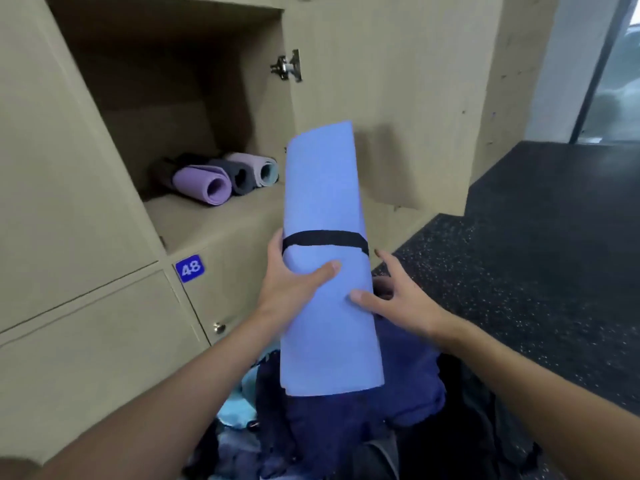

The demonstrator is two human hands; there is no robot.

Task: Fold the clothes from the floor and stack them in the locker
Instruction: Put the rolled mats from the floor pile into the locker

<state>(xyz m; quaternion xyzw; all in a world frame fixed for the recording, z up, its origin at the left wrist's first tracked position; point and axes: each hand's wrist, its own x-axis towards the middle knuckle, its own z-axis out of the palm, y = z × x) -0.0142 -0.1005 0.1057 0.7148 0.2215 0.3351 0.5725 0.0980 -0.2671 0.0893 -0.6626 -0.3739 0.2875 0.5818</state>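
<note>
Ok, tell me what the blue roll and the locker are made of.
Blue roll: likely a foam mat, matte, a smooth thick rolled sheet; its black strap looks like fabric. Locker: seemingly laminated board, with flat beige matte panels and square edges.

Beige lockers [69,202] beside a dark speckled floor [519,271].
The lockers fill the left of the frame; one locker [166,98] at upper left stands open, its door [381,98] swung to the centre on a metal hinge [287,65]. Below it sit a blue plate [189,268] marked 48 and a round metal knob [219,328]. The floor rises in a step [554,174] at right, towards a window [620,81] at upper right.
</note>
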